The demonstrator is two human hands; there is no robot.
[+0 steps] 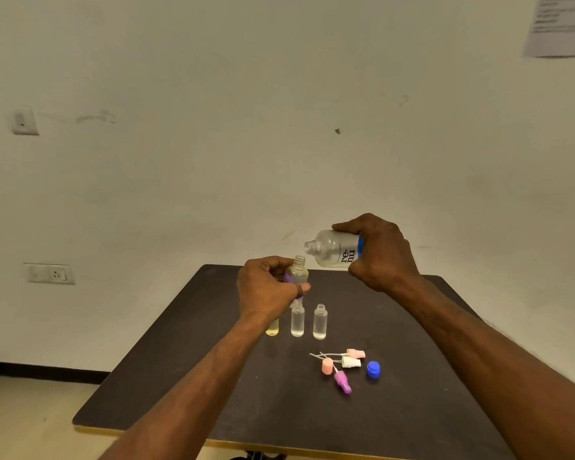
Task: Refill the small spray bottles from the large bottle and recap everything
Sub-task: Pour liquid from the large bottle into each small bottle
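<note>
Large bottle (336, 249) lay tipped in my right hand (380, 254), fingers wrapped round it, its open neck at 2 o'clock of the small spray bottle (297, 272) my left hand (268, 287) gripped upright above the table (213, 393) to catch the pour.
</note>
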